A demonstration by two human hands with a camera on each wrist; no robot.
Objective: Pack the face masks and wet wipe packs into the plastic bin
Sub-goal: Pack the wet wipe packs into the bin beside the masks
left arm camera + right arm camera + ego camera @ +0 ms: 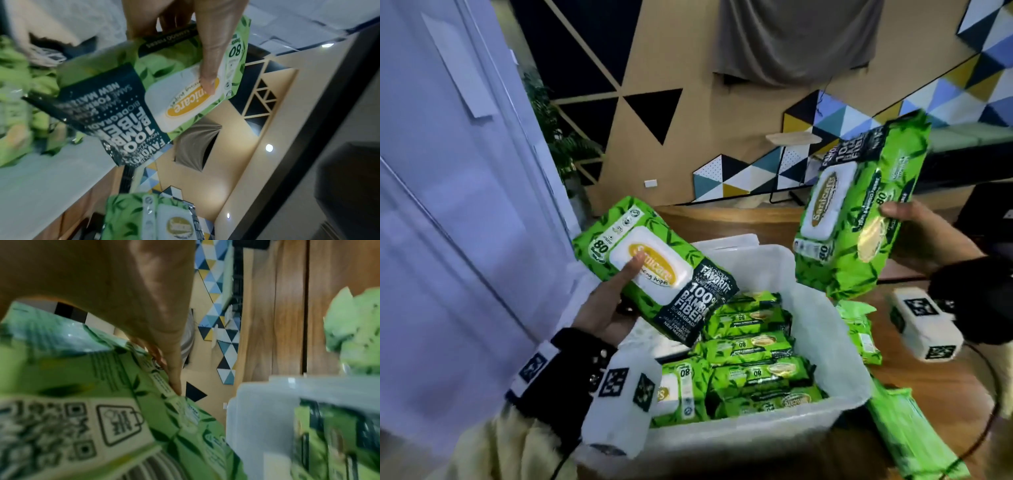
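**Two wipe packs held over a nearly full bin**

While the left hand [606, 308] grips one green soft-film wet wipe pack with a white flip lid [654, 270], thumb on the lid, above the translucent plastic bin [835, 346], the right hand [914, 229] clasps a second like pack [859, 212] upright beside it. Such packs likely feel moderately heavy, squashy and slick; holding across the middle, thumb on the stiff lid, seems safest. Six or so packs lie in the bin, though the count is uncertain. Two more green packets [859, 329] rest on the wooden table [914, 383]; whether they are masks, I cannot tell.
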